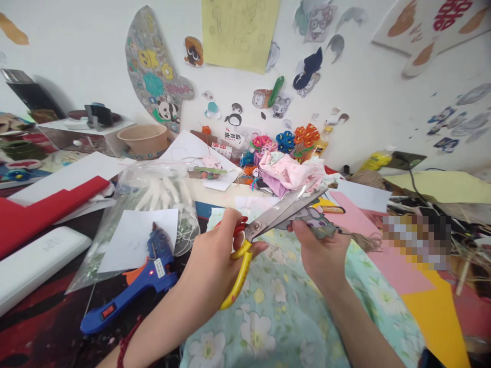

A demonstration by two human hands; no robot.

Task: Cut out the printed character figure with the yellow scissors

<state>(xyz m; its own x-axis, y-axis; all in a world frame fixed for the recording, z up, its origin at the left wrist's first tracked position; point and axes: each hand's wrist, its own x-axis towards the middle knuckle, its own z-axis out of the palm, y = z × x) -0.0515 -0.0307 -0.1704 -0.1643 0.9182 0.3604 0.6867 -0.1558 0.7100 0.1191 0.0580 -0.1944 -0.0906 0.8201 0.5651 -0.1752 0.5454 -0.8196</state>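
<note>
My left hand (218, 248) is closed around the red and yellow handles of a pair of scissors (274, 214). Their metal blades point up to the right and stand slightly apart. Pinched in my right hand (322, 253) is a grey printed paper cutout (324, 228) of a cartoon figure. The blades pass over or beside its left part; whether they touch the paper I cannot tell. Beneath both hands lies a pale green fabric (261, 296) with white flowers.
To the left are a blue glue gun (155, 268) with a lit red light, a clear plastic bag (126, 189), a white case (46, 260) and red sheets (49, 214). Pink cloth (289, 171) and yarn flowers (307, 137) sit behind. Coloured paper (433, 312) lies right.
</note>
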